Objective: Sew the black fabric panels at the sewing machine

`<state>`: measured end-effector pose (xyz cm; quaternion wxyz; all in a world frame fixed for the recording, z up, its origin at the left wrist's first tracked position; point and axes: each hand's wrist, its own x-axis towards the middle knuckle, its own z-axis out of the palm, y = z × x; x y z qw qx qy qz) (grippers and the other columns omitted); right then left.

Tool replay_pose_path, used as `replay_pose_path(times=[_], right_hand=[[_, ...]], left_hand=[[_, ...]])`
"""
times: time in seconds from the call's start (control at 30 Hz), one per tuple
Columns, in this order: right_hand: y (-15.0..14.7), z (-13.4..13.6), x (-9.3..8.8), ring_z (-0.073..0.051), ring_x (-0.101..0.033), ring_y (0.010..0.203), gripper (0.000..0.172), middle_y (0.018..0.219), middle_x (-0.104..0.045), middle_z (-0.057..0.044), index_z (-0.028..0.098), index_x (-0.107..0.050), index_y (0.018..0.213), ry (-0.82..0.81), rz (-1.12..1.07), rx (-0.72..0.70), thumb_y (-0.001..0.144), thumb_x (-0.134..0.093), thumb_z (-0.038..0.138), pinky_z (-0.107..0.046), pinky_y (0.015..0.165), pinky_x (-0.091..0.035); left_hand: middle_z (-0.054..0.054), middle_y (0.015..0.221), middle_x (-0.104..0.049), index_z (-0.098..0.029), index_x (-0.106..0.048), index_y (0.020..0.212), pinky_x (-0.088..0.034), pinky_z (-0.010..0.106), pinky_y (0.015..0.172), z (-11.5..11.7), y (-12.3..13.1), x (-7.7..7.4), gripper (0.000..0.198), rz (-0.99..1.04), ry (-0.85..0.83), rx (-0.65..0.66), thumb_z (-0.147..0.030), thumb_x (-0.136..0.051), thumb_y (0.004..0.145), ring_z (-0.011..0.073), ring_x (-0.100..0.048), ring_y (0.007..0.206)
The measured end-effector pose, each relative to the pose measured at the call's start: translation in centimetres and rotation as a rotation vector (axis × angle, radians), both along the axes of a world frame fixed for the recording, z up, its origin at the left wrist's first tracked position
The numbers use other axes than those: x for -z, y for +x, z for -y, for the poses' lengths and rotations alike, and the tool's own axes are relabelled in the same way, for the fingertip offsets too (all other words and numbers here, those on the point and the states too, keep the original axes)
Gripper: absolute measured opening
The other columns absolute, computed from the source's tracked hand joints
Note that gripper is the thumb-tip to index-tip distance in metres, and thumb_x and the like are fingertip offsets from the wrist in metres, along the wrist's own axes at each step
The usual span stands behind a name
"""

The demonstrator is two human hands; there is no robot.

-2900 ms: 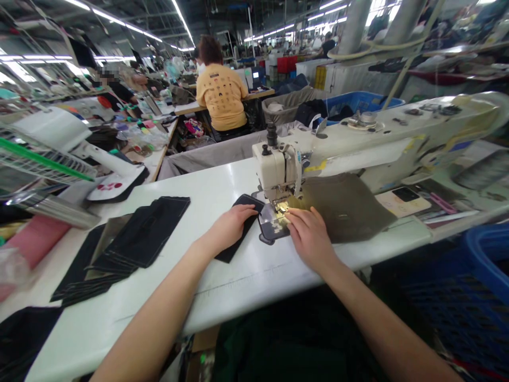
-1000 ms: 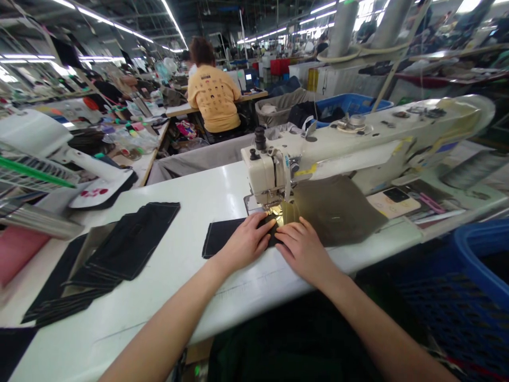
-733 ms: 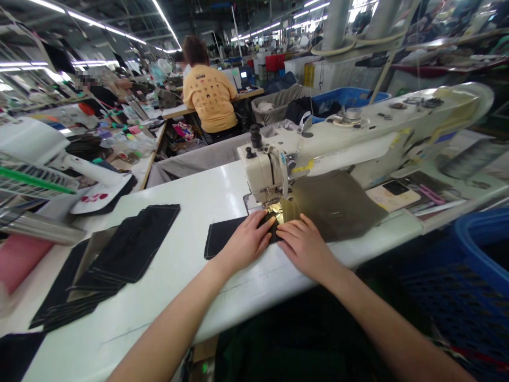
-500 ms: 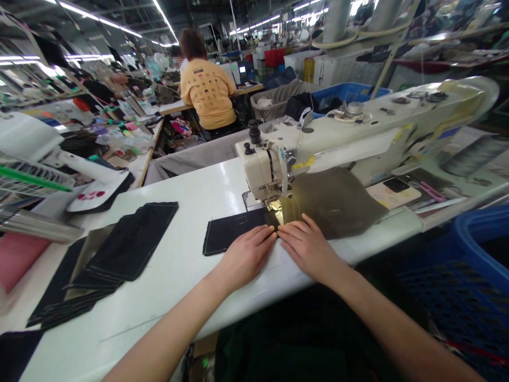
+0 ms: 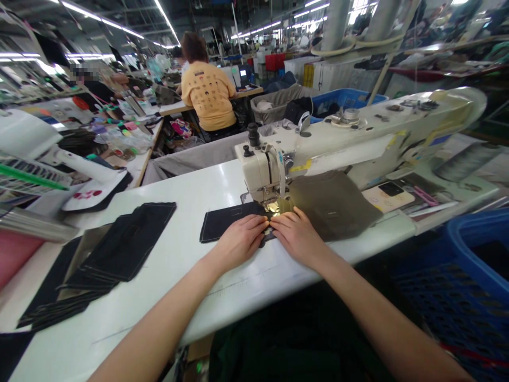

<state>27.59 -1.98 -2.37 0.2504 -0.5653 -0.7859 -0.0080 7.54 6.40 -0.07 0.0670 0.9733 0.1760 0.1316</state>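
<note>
A black fabric piece (image 5: 226, 223) lies flat on the white table (image 5: 199, 183), its right end under the head of the white sewing machine (image 5: 278, 159). My left hand (image 5: 240, 241) rests palm down on the piece's near right corner, fingers stretched flat. My right hand (image 5: 296, 233) lies flat beside it, fingertips at the lit needle area, touching the edge of the fabric. The two hands almost meet just in front of the presser foot. An olive-brown cloth (image 5: 332, 199) lies under the machine arm, right of my right hand.
A stack of black fabric pieces (image 5: 119, 246) lies at the left of the table. A phone (image 5: 387, 193) and pens sit at the right. A blue plastic crate (image 5: 473, 286) stands at the lower right. A person in a yellow shirt (image 5: 210, 95) sits at a table behind.
The black piece was turned to lie lengthwise to the left and brought under the machine head. Both hands drew back toward me, then moved forward to the needle again.
</note>
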Motion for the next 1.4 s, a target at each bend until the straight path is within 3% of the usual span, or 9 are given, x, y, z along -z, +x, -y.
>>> replay_pose_path(times=[0.43, 0.57, 0.7, 0.77, 0.87, 1.0, 1.4], right_hand=[[0.1, -0.5, 0.5, -0.025, -0.058, 0.115, 0.027, 0.126, -0.07, -0.008, 0.018, -0.067, 0.121, -0.027, -0.043, 0.011, 0.102, -0.05, 0.024, -0.058, 0.113, -0.032], [0.1, -0.3, 0.6, -0.025, -0.058, 0.114, 0.026, 0.123, -0.07, -0.009, 0.02, -0.068, 0.12, -0.025, -0.065, 0.014, 0.102, -0.05, 0.025, -0.057, 0.114, -0.031], [-0.1, 0.0, 0.5, -0.024, -0.059, 0.113, 0.026, 0.122, -0.07, -0.009, 0.021, -0.068, 0.119, -0.003, -0.121, 0.026, 0.102, -0.05, 0.024, -0.055, 0.114, -0.031], [-0.2, 0.3, 0.4, -0.024, -0.059, 0.113, 0.025, 0.122, -0.07, -0.009, 0.021, -0.068, 0.119, 0.006, -0.137, 0.011, 0.101, -0.051, 0.025, -0.053, 0.113, -0.033], [-0.3, 0.7, 0.3, -0.024, -0.059, 0.111, 0.024, 0.118, -0.071, -0.008, 0.021, -0.069, 0.117, 0.008, -0.125, -0.005, 0.1, -0.054, 0.027, -0.053, 0.112, -0.034], [-0.4, 0.8, 0.3, -0.025, -0.059, 0.112, 0.024, 0.119, -0.071, -0.009, 0.02, -0.069, 0.117, 0.009, -0.096, 0.019, 0.099, -0.056, 0.026, -0.053, 0.112, -0.034], [-0.2, 0.4, 0.8, -0.025, -0.059, 0.113, 0.024, 0.124, -0.07, -0.008, 0.019, -0.068, 0.118, 0.005, -0.062, 0.029, 0.098, -0.057, 0.025, -0.054, 0.112, -0.033]], left_hand=[[0.015, 0.126, -0.066, -0.01, -0.062, 0.13, -0.051, 0.042, 0.104, -3.9, 0.7, 0.0, 0.037, -0.048, 0.058, -0.102, -0.02, -0.042, 0.101, 0.0251, -0.059, 0.12], [0.015, 0.125, -0.064, -0.013, -0.061, 0.131, -0.053, 0.044, 0.098, -3.3, 1.0, -0.2, 0.037, -0.128, 0.121, -0.183, -0.014, -0.047, 0.097, 0.0275, -0.06, 0.117], [0.014, 0.109, -0.064, -0.012, -0.066, 0.12, -0.055, 0.041, 0.09, -1.4, 1.2, -0.7, 0.033, -0.184, 0.12, -0.283, -0.008, -0.048, 0.093, 0.0269, -0.061, 0.103], [0.013, 0.104, -0.063, -0.013, -0.067, 0.118, -0.055, 0.038, 0.088, -0.3, 1.2, -0.7, 0.029, -0.173, 0.062, -0.272, -0.012, -0.051, 0.094, 0.025, -0.061, 0.097], [0.014, 0.114, -0.061, -0.013, -0.063, 0.125, -0.055, 0.041, 0.09, 0.8, 1.3, -0.4, 0.031, -0.119, 0.04, -0.232, -0.02, -0.052, 0.096, 0.0259, -0.059, 0.102], [0.014, 0.126, -0.061, -0.014, -0.061, 0.127, -0.054, 0.044, 0.094, 0.8, 1.4, 0.0, 0.032, -0.102, 0.075, -0.221, -0.023, -0.05, 0.099, 0.0277, -0.057, 0.109], [0.014, 0.127, -0.065, -0.011, -0.063, 0.125, -0.053, 0.043, 0.095, 0.3, 1.6, -0.1, 0.031, -0.099, 0.096, -0.205, -0.023, -0.053, 0.098, 0.0276, -0.057, 0.112]])
